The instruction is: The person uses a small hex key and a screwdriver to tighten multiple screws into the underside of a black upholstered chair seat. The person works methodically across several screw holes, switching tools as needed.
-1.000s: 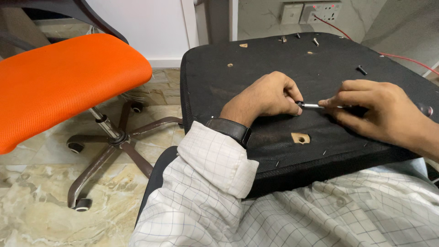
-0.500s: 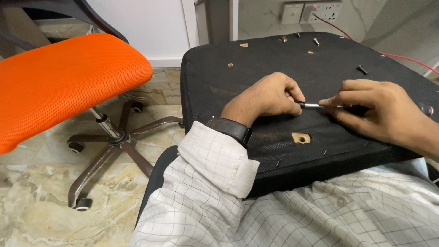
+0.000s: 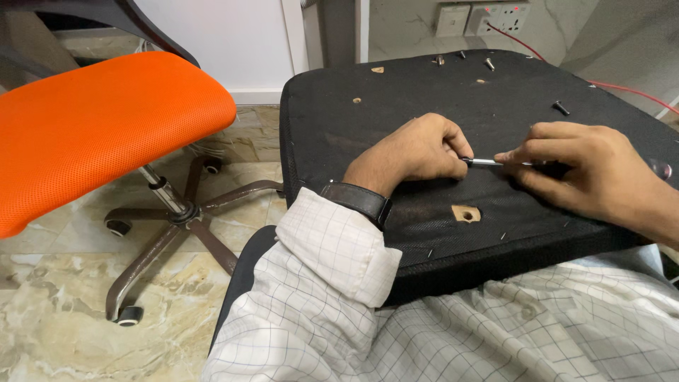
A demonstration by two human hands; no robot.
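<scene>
An orange office chair stands at the left on a dark star base with castors, over a glossy beige marble floor. Behind it runs a white wall with a skirting board. At the top right, white wall sockets sit on marble-patterned panelling, a red cable trailing from them.

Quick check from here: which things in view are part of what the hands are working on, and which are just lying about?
In use:
left hand
right hand
thin metal tool
black seat pad

Lying about:
orange chair
loose black screw
wall sockets
red cable
</scene>
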